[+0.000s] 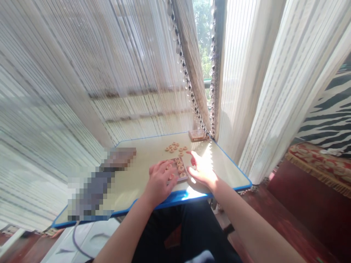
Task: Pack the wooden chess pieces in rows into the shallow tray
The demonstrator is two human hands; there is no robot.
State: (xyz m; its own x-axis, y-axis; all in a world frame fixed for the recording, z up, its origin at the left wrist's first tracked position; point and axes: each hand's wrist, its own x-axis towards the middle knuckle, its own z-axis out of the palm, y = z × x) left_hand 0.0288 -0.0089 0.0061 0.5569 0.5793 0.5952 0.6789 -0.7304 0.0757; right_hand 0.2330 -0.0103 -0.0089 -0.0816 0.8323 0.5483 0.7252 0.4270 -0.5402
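Observation:
A small wooden board (181,171) with several round wooden pieces set on it lies near the front edge of the blue-rimmed table (233,166). My left hand (159,179) rests flat on the board's left side, fingers spread over the pieces. My right hand (199,168) lies just right of the board, fingers stretched out and apart, in bright sunlight. Several loose round wooden pieces (175,147) are scattered on the table beyond the board.
A small wooden box (197,135) stands at the table's far right corner by the curtains. A blurred-out patch (104,179) covers the table's left part. Sheer curtains (109,73) hang close behind and right. A red fringed rug (315,160) lies on the floor at right.

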